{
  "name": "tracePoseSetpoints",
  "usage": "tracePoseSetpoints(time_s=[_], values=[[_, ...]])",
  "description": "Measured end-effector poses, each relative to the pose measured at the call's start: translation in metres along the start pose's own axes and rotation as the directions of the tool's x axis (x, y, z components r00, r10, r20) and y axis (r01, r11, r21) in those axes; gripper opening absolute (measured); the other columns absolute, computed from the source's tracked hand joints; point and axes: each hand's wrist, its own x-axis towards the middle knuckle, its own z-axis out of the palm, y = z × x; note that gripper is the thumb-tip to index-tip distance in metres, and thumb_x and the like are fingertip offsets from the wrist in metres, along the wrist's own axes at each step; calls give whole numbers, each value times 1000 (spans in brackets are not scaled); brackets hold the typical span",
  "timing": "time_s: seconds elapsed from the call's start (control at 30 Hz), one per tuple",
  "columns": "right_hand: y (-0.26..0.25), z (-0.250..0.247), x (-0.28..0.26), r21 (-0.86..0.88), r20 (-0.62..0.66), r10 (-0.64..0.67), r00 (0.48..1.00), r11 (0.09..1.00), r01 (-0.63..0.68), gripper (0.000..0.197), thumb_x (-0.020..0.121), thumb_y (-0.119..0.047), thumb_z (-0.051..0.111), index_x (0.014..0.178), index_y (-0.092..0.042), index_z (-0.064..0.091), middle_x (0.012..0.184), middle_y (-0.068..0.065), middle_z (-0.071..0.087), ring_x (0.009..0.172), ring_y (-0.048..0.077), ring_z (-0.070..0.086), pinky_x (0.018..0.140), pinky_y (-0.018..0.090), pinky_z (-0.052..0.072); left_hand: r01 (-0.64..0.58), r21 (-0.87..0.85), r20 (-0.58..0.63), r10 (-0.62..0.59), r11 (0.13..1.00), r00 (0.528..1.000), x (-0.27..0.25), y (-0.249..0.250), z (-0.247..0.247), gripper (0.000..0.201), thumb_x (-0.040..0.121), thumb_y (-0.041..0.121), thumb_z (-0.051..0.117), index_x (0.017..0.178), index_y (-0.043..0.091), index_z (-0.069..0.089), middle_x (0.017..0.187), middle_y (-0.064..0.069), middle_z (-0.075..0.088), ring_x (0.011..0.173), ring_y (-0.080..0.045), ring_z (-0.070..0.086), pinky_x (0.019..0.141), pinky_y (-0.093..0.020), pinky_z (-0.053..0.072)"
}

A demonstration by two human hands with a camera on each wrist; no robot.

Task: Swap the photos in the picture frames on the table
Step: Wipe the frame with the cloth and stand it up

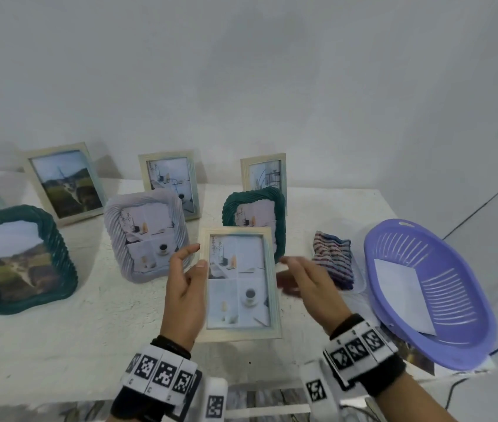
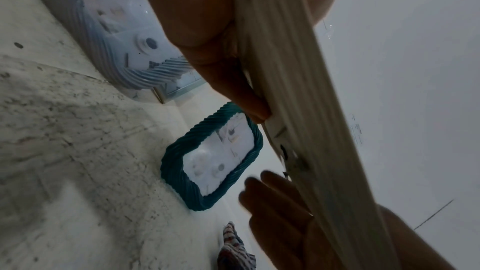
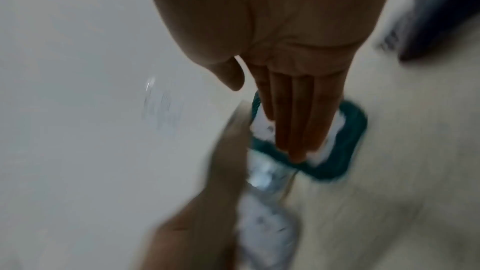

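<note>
My left hand (image 1: 186,275) grips a pale wooden frame (image 1: 240,284) by its left edge and holds it above the table, thumb on the front. It shows a collage photo with a coffee cup. The left wrist view shows the frame's edge (image 2: 298,89) with my fingers (image 2: 233,81) curled behind it. My right hand (image 1: 299,278) is blurred at the frame's right edge, its fingers (image 3: 298,110) straight and holding nothing; whether it touches the frame I cannot tell. A teal rope frame (image 1: 254,211) stands just behind.
Standing on the white table (image 1: 89,330) are a lavender rope frame (image 1: 147,233), a teal frame with a landscape (image 1: 19,260), and three wooden frames along the wall (image 1: 65,181). At the right lie a striped cloth (image 1: 333,258) and a purple basket (image 1: 461,339) holding white paper (image 1: 403,296).
</note>
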Motion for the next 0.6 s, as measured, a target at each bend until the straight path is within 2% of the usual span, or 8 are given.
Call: tracePoseSetpoints(time_s=[0.1,0.17,0.23,0.3,0.37,0.43,0.53,0.6], values=[[-17,11,-28,447,184,90,979,879,-165,39,103,-33,35,111,-14,68,102,16,72,89,30,69,77,42,54,22,2,7,-22,1000,1000,-2,4,5,20,101,19,46,116,32,52,87,-1,67,84,-16,61,82,-36,50],[-22,14,-36,558,188,56,981,816,-154,38,102,-35,35,113,-18,67,105,17,71,86,26,68,73,41,54,58,46,65,-61,997,996,-3,8,6,26,98,31,51,124,30,50,95,6,68,87,-2,64,85,-29,48],[-25,16,-40,611,190,8,982,782,-125,36,100,-40,40,114,-19,66,107,17,69,87,28,67,72,44,54,136,146,210,-165,980,964,-5,12,9,69,82,63,57,140,31,38,119,10,60,104,3,59,91,-27,46],[-26,20,-45,577,182,-83,980,816,-38,37,95,-40,41,117,-22,65,111,13,68,93,31,66,77,48,56,203,189,345,-258,961,902,-5,12,12,102,63,84,56,148,36,27,134,11,48,119,-11,54,102,-39,43],[-26,27,-50,448,146,-208,967,886,123,33,96,-28,42,122,-25,62,114,4,66,93,27,66,78,48,57,266,91,462,-277,960,842,-7,11,15,101,59,87,59,143,35,37,135,10,55,123,-16,54,106,-46,41],[-26,35,-52,246,106,-319,942,926,286,33,96,-15,50,125,-29,58,114,-3,63,91,21,66,75,43,59,376,-46,507,-303,925,807,-10,12,15,102,51,87,65,133,27,51,122,3,67,116,-18,61,96,-41,49],[-23,43,-50,73,84,-382,920,924,376,40,93,-14,61,127,-32,53,116,-7,58,93,17,63,72,30,57,531,-158,563,-366,832,741,-11,16,15,106,52,78,75,134,15,52,128,-11,63,120,-30,60,95,-45,48],[-21,45,-48,8,64,-406,912,914,406,43,91,-20,64,129,-33,49,114,-11,57,92,14,62,71,26,56,488,-168,558,-326,856,763,-9,18,15,99,59,73,75,136,16,49,131,-11,61,122,-31,58,97,-50,47]])
